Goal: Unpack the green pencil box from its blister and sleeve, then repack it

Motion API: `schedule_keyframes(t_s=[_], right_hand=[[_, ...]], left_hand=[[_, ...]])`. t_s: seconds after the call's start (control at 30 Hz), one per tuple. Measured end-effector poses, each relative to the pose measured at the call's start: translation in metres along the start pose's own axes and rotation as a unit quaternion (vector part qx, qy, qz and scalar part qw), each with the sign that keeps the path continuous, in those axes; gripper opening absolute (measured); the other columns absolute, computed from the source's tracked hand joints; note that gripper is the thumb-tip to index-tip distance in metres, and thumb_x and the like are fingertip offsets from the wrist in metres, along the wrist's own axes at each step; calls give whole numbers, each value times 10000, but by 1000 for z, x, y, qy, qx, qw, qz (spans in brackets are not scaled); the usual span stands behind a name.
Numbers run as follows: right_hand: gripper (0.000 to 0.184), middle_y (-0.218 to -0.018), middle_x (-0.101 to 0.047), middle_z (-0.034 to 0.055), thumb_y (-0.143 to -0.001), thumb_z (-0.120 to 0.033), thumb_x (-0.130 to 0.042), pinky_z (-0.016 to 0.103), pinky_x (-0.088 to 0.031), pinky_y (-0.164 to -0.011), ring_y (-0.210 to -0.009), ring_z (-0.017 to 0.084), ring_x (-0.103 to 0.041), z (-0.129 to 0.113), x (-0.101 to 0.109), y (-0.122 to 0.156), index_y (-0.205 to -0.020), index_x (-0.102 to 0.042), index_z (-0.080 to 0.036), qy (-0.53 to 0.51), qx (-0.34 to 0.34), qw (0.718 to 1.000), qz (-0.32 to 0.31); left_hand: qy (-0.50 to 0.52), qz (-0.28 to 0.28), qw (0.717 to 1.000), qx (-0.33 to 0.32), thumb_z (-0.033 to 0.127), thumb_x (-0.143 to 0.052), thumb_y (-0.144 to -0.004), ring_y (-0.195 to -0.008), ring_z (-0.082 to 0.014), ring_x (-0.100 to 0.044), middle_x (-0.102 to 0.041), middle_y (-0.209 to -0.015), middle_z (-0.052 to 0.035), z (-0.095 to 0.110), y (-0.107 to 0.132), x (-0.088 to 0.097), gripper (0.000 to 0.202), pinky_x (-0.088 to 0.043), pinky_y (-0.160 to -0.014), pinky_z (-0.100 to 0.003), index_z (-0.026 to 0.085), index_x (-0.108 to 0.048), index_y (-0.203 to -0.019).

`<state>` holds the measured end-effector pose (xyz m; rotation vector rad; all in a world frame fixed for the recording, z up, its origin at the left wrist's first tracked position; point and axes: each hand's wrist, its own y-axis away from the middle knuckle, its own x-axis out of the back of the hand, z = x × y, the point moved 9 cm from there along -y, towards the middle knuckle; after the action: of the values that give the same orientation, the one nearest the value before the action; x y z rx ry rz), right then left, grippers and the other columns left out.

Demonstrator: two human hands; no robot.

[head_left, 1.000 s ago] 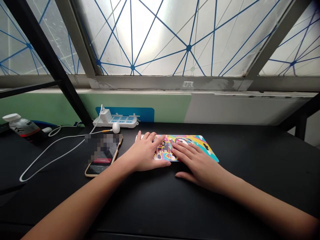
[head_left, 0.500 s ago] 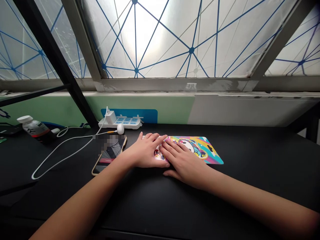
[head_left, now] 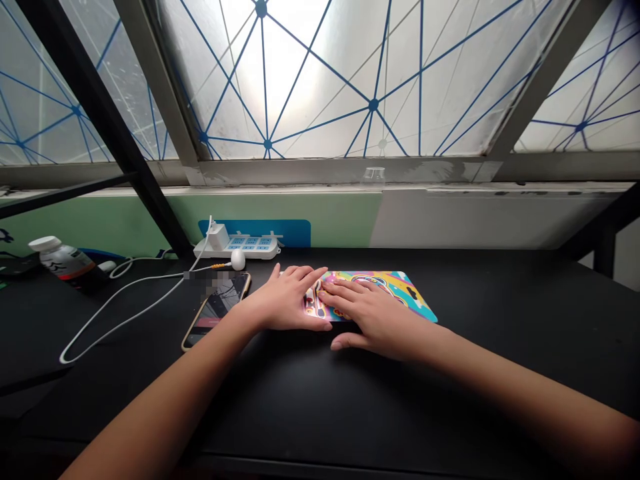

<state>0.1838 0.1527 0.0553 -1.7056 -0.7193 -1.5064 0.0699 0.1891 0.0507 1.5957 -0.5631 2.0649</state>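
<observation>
A flat, colourful card-like sheet point(head_left: 407, 293) with cartoon figures in yellow, pink and turquoise lies on the black desk point(head_left: 475, 313). My left hand point(head_left: 290, 300) rests on its left end, fingers stretched out and thumb along the near edge. Across the middle lies my right hand point(head_left: 370, 313), palm down with fingers extended and thumb spread off the near edge. Both hands cover much of the printed picture. Just left of my left wrist is a phone point(head_left: 220, 303), partly hidden by the forearm.
Behind the phone, a white power strip point(head_left: 255, 248) sits against the wall. A white cable point(head_left: 115, 293) loops over the desk's left side. At the far left a white-capped bottle point(head_left: 65, 263) stands near a black frame post point(head_left: 145, 193). A patterned window point(head_left: 320, 87) rises behind.
The view has shifted slightly. My right thumb and fingers have spread a little, and the gap between the two hands is wider, showing more of the print. The sheet stays flat.
</observation>
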Motion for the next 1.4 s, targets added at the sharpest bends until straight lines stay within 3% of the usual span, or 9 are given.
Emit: schedule_keyframes(t_s=[0.3, 0.53, 0.63, 0.77, 0.9, 1.0, 1.1, 1.2, 1.4], right_hand=[[885, -1583, -473, 121, -841, -769, -599, 596, -345, -1194, -1471, 377, -412, 38, -1, 27, -1523, -501, -214, -57, -57, 996, -49], [812, -1582, -487, 87, -865, -748, -585, 591, -356, -1186, -1496, 366, -371, 80, 3, 75, -1518, -509, -271, -59, -118, 988, -75], [774, -1532, -549, 112, -883, -756, -546, 629, -385, -1146, -1462, 389, -422, 89, 6, 87, -1481, -554, -265, -21, -136, 988, -65], [753, -1414, -637, 209, -920, -733, -500, 649, -420, -1100, -1358, 425, -536, 65, 8, 64, -1374, -635, -148, 63, -121, 990, -20], [946, -1578, -438, 266, -875, -703, -608, 642, -403, -1127, -1458, 451, -399, 11, -10, 13, -1538, -416, -57, 87, -35, 996, 3], [825, -1575, -438, 272, -933, -585, -611, 621, -374, -1161, -1474, 442, -375, -13, -21, -14, -1523, -430, -37, 86, 7, 996, 29], [735, -1544, -483, 270, -971, -518, -575, 603, -387, -1161, -1454, 429, -415, -16, -24, -23, -1503, -453, -26, 82, 25, 995, 55], [647, -1541, -501, 244, -983, -436, -569, 608, -398, -1151, -1443, 409, -441, -8, -24, -20, -1503, -469, -64, 82, 33, 994, 70], [588, -1550, -516, 170, -1018, -274, -491, 571, -440, -1118, -1415, 340, -500, 24, -17, 17, -1582, -363, -164, 110, 38, 988, 101]], left_hand=[[7, -15, 1000, 12, 860, -603, -742, -1499, -389, -312, -363, -1648, -129, -4, -1, -2, 1114, -114, -1197, -722, 314, -212, -1631], [4, -26, 999, 18, 855, -590, -751, -1515, -382, -287, -349, -1653, -126, -6, 0, -3, 1112, -110, -1208, -709, 310, -194, -1636], [0, -24, 1000, 18, 832, -599, -763, -1516, -375, -295, -362, -1647, -131, -4, 0, -2, 1082, -109, -1217, -694, 301, -226, -1629], [-19, -22, 999, 12, 739, -613, -816, -1538, -385, -266, -332, -1655, -181, 6, 3, -4, 1021, -109, -1222, -677, 256, -234, -1632], [-25, -8, 999, 27, 673, -576, -867, -1562, -448, -147, -213, -1689, -233, 18, 2, -12, 1007, -162, -1215, -656, 207, -153, -1652], [-32, 5, 999, 34, 596, -603, -859, -1571, -430, -111, -188, -1698, -225, 21, -1, -15, 1028, -152, -1228, -635, 185, -101, -1656], [-27, 4, 999, 37, 593, -599, -859, -1581, -389, -105, -169, -1705, -209, 17, -3, -16, 1051, -145, -1241, -610, 176, -56, -1656], [-17, 7, 999, 43, 691, -539, -879, -1582, -386, -103, -165, -1703, -219, 11, -5, -17, 1048, -146, -1240, -615, 176, -63, -1658], [-7, -8, 998, 54, 807, -500, -862, -1591, -356, -47, -111, -1714, -197, 10, -6, -20, 1094, -137, -1247, -608, 197, -68, -1660]])
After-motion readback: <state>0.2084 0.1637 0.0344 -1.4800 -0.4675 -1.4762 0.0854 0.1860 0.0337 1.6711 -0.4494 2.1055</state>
